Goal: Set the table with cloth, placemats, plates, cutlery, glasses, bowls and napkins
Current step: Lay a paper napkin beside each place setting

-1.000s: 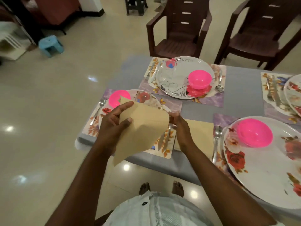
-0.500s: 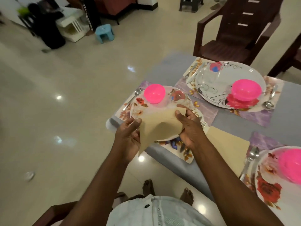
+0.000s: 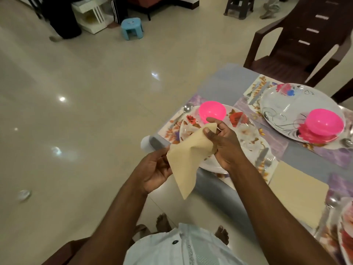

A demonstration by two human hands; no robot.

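A beige napkin [image 3: 188, 157] hangs folded between both hands above the table's near left corner. My right hand [image 3: 222, 143] grips its upper end, fingers curled round the fabric. My left hand [image 3: 155, 169] holds its left edge between thumb and fingers. Under them lies a flowered plate [image 3: 246, 138] on a floral placemat [image 3: 172, 131], with a pink bowl [image 3: 212, 111] on the plate and a spoon [image 3: 183, 112] to its left. A second beige napkin [image 3: 298, 192] lies flat on the grey tablecloth [image 3: 225, 83] to the right.
A white plate [image 3: 292, 109] with a second pink bowl [image 3: 324, 122] stands further back, a fork [image 3: 254, 91] to its left. A third plate [image 3: 346, 236] shows at the right edge. A brown chair [image 3: 305, 41] stands behind the table. A blue stool [image 3: 131, 27] sits on the floor.
The view has swung left and the hands have moved with the napkin over the corner place setting. My right hand has gathered the napkin's top; the napkin now hangs narrower.
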